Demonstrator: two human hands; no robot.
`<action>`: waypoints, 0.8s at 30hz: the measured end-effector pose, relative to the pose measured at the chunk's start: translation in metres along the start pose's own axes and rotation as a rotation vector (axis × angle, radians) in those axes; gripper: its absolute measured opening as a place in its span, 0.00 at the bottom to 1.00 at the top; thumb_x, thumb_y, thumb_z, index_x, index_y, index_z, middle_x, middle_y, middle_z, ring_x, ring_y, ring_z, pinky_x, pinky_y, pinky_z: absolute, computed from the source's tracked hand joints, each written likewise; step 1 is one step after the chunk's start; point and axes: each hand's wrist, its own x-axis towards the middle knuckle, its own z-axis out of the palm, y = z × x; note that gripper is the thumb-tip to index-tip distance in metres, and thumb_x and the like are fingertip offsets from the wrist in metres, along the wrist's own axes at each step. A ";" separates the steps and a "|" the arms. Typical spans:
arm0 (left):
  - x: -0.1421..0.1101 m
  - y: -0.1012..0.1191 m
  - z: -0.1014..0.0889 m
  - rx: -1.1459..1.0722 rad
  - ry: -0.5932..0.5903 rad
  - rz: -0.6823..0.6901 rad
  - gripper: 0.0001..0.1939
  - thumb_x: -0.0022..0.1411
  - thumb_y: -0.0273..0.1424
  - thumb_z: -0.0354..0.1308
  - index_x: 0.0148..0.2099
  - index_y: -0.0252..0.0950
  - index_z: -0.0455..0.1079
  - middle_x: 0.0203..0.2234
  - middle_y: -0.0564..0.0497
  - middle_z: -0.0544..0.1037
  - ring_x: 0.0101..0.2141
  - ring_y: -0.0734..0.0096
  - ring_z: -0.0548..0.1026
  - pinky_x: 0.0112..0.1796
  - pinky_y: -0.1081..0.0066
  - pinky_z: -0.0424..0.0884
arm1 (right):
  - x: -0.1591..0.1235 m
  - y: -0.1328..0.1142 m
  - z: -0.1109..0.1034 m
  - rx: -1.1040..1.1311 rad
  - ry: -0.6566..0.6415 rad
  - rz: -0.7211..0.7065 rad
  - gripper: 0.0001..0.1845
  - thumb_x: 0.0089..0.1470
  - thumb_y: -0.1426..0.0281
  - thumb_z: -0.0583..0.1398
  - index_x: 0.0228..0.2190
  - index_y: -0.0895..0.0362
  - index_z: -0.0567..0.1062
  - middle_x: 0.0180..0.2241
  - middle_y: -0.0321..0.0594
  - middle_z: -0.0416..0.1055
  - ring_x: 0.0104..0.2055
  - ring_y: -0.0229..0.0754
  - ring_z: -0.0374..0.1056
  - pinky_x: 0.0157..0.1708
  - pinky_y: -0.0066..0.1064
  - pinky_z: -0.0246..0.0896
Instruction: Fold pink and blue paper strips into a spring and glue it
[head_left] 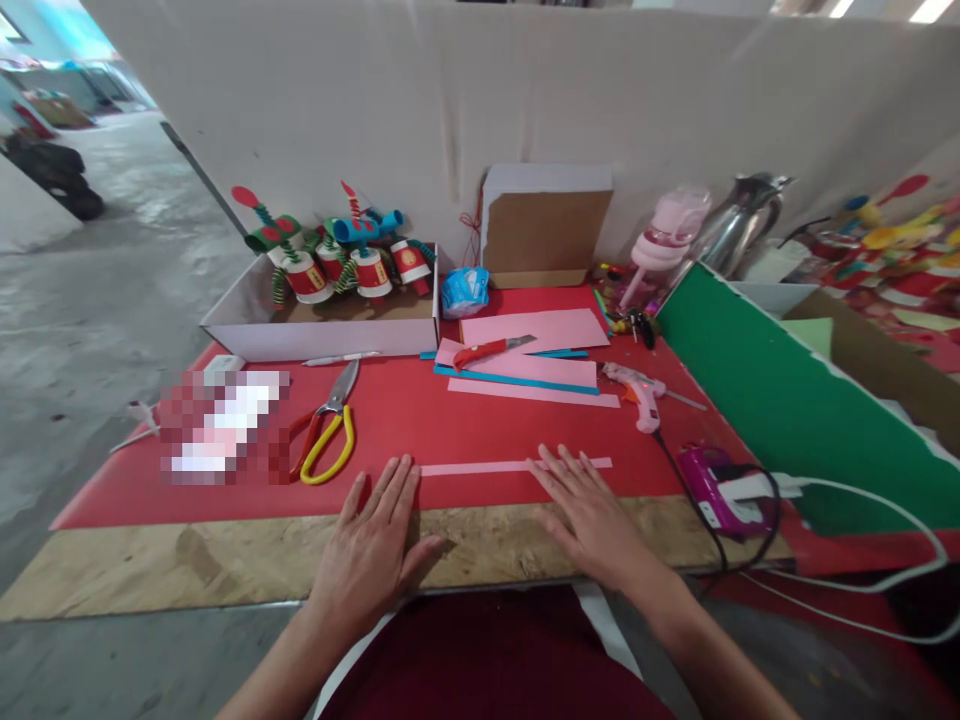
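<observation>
A narrow pink paper strip (472, 468) lies flat across the red table covering (420, 425). My left hand (375, 540) rests flat at the strip's left end, its fingers stretched out. Over the right part of the strip lies my right hand (589, 510), fingers spread, with a short end of paper showing beyond them. Scissors (328, 425) with one red and one yellow handle lie beyond my left hand. Farther back, a red utility knife (491, 350) sits on pink paper pieces (555, 372) and blue strips (517, 379). A pink glue gun (641, 395) lies beyond my right hand.
A white box (322, 338) at the back left holds several paper-cup figures (367, 270). To the right stand a green-sided box (757, 400) and a purple power adapter (724, 490) with cables. A white pen (341, 358) lies near the scissors. A bare wood edge (247, 560) runs along the front.
</observation>
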 end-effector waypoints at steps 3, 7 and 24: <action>0.000 0.000 0.000 0.000 0.006 -0.006 0.38 0.62 0.51 0.41 0.64 0.29 0.50 0.60 0.37 0.61 0.60 0.53 0.57 0.57 0.52 0.52 | -0.013 0.019 0.000 -0.001 0.029 0.033 0.29 0.62 0.57 0.44 0.61 0.51 0.51 0.64 0.40 0.47 0.66 0.47 0.41 0.62 0.51 0.43; 0.000 0.000 0.000 0.000 -0.003 -0.009 0.38 0.62 0.52 0.41 0.64 0.29 0.51 0.60 0.37 0.61 0.60 0.53 0.58 0.57 0.52 0.51 | -0.026 0.033 -0.008 -0.017 0.041 0.102 0.29 0.62 0.56 0.44 0.61 0.51 0.51 0.63 0.41 0.50 0.66 0.47 0.44 0.61 0.51 0.43; -0.001 -0.002 0.004 -0.006 0.055 0.014 0.38 0.61 0.51 0.42 0.64 0.28 0.50 0.59 0.35 0.62 0.59 0.51 0.59 0.56 0.51 0.53 | 0.025 -0.049 -0.003 0.118 -0.035 -0.186 0.40 0.58 0.48 0.44 0.62 0.60 0.49 0.64 0.43 0.44 0.67 0.45 0.39 0.65 0.42 0.36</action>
